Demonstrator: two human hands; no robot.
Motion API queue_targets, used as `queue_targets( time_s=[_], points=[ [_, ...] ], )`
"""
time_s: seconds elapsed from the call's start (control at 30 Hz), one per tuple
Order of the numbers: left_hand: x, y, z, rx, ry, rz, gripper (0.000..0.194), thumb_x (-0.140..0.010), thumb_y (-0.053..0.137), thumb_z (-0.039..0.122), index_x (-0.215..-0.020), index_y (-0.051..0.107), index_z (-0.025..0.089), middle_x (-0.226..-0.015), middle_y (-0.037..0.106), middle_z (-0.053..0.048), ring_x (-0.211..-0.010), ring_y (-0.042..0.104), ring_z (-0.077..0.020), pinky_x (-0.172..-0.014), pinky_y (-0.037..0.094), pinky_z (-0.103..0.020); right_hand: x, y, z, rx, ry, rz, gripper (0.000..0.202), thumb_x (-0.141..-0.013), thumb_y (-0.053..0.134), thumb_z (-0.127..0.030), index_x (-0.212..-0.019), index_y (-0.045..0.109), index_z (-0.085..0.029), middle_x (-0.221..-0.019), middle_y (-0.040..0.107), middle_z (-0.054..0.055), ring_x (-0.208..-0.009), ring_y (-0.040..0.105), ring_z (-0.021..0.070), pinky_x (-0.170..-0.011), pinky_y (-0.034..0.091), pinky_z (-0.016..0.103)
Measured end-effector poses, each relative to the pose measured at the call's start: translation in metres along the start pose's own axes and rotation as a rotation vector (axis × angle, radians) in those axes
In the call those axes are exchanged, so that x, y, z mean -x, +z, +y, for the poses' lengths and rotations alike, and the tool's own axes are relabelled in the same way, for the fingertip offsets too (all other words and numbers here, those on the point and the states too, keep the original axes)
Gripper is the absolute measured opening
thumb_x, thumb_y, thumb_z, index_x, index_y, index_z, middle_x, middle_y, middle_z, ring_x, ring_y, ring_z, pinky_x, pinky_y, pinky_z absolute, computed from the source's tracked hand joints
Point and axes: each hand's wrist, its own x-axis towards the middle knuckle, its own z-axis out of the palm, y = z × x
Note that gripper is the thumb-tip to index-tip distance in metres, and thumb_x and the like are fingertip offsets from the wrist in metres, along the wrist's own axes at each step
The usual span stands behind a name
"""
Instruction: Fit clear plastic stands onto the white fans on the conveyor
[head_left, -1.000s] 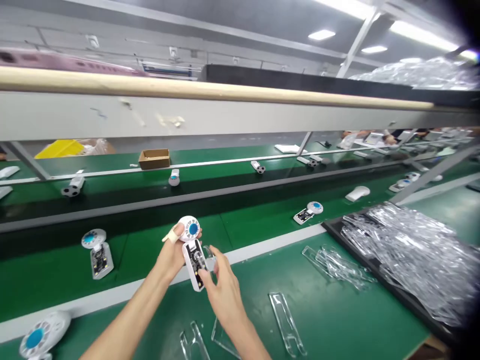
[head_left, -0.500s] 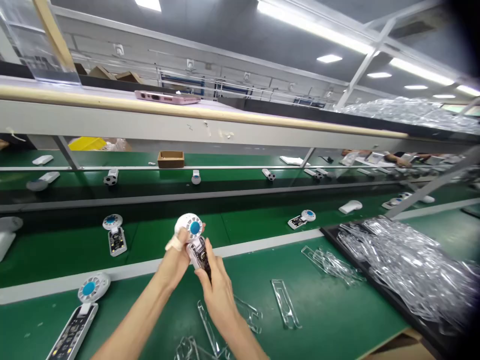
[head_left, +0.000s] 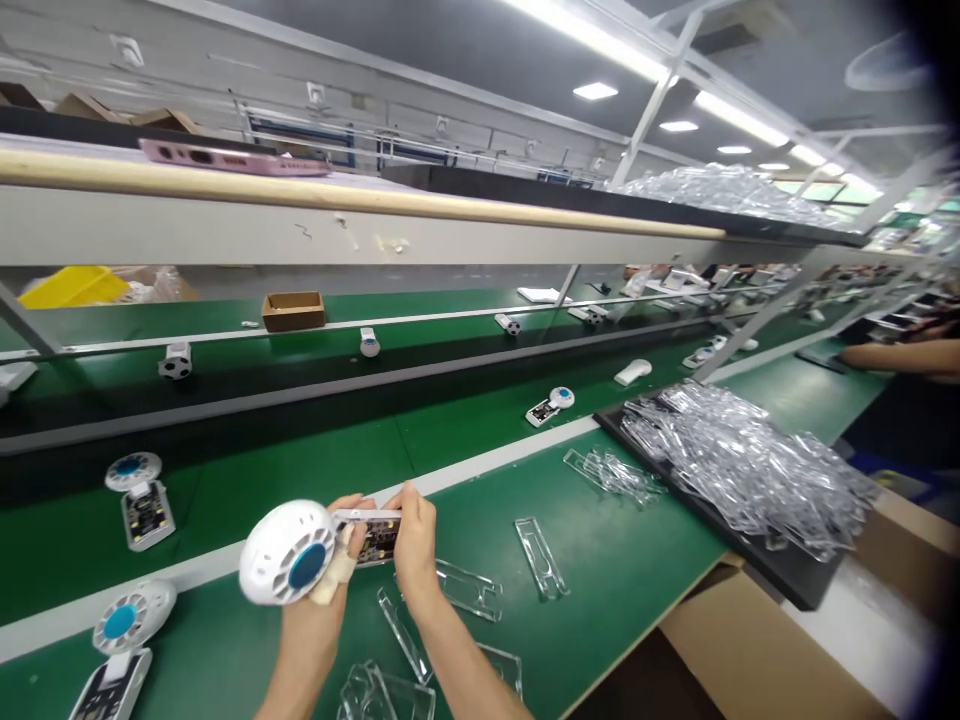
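Observation:
A white handheld fan (head_left: 289, 553) with a blue hub is held between both hands over the green bench, its open handle showing a circuit board. My left hand (head_left: 328, 590), with tan tape on a finger, is closed around the fan's neck and the near part of the handle. The fingers of my right hand (head_left: 416, 535) grip the handle's far end. Clear plastic frames (head_left: 403, 632) lie on the bench below and around my right wrist, and a single clear frame (head_left: 541, 558) lies further right.
Another open fan (head_left: 124, 640) lies at lower left. More fans (head_left: 146, 512) sit on the green conveyor (head_left: 285, 470). A black tray (head_left: 806, 585) heaped with clear parts stands right. A shelf edge (head_left: 450, 210) crosses above. A person's arm (head_left: 907, 357) shows at far right.
The fan has turned sideways and come lower and closer, its head now left and its handle pointing right. Both hands have moved with it. The view has shifted to the right.

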Motion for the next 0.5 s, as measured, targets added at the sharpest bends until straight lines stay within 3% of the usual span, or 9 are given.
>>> queue_targets(
  time_s=[0.13,0.2,0.27,0.3,0.37,0.5],
  points=[
    [0.001,0.001,-0.008,-0.111,0.056,0.040,0.035,-0.071,0.066,0.050,-0.100,0.062,0.030,-0.111,0.064,-0.004,-0.109,0.057,-0.0277,-0.105,0.036,-0.040,-0.002,0.001,0.000,0.049,-0.076,-0.012,0.055,-0.090,0.027,-0.049,-0.048,0.049,-0.021,-0.049,0.054,0.001,-0.051,0.052,0.0144,-0.056,0.041,0.026],
    [-0.014,0.005,-0.012,-0.047,-0.016,0.024,0.038,-0.070,0.066,0.051,-0.099,0.062,0.027,-0.104,0.067,-0.005,-0.105,0.059,-0.0276,-0.099,0.041,-0.041,-0.012,-0.001,0.006,0.171,-0.061,-0.070,0.057,-0.092,0.023,-0.047,-0.053,0.054,-0.019,-0.053,0.057,0.002,-0.054,0.054,0.0144,-0.056,0.041,0.025],
    [-0.044,0.010,-0.022,0.066,-0.157,0.012,0.043,-0.069,0.066,0.050,-0.101,0.061,0.022,-0.092,0.068,-0.006,-0.096,0.063,-0.0270,-0.087,0.049,-0.042,-0.025,-0.014,0.015,0.327,-0.032,-0.162,0.055,-0.093,0.022,-0.045,-0.065,0.061,-0.017,-0.061,0.061,0.002,-0.059,0.056,0.0144,-0.057,0.041,0.024],
    [-0.064,0.010,-0.029,0.109,-0.236,0.017,0.044,-0.069,0.067,0.048,-0.103,0.060,0.020,-0.087,0.068,-0.006,-0.090,0.065,-0.0260,-0.081,0.052,-0.042,-0.030,-0.025,0.020,0.397,-0.021,-0.198,0.052,-0.093,0.024,-0.044,-0.073,0.063,-0.017,-0.067,0.063,0.003,-0.062,0.057,0.0142,-0.058,0.042,0.024],
    [-0.109,0.007,-0.046,0.085,-0.359,0.135,0.034,-0.070,0.066,0.041,-0.094,0.060,0.017,-0.080,0.065,-0.004,-0.077,0.066,-0.0216,-0.071,0.055,-0.040,-0.035,-0.058,0.029,0.499,-0.004,-0.225,0.040,-0.091,0.033,-0.041,-0.086,0.064,-0.017,-0.074,0.064,0.002,-0.068,0.058,0.0142,-0.062,0.042,0.023],
    [-0.183,-0.019,-0.075,-0.056,-0.399,0.257,0.027,-0.075,0.060,0.035,-0.094,0.058,0.015,-0.081,0.061,-0.005,-0.073,0.062,-0.0178,-0.067,0.056,-0.039,-0.015,-0.131,0.042,0.687,0.053,-0.250,0.016,-0.082,0.051,-0.027,-0.086,0.066,-0.020,-0.059,0.059,-0.001,-0.061,0.057,0.0165,-0.064,0.040,0.026]
  ],
)
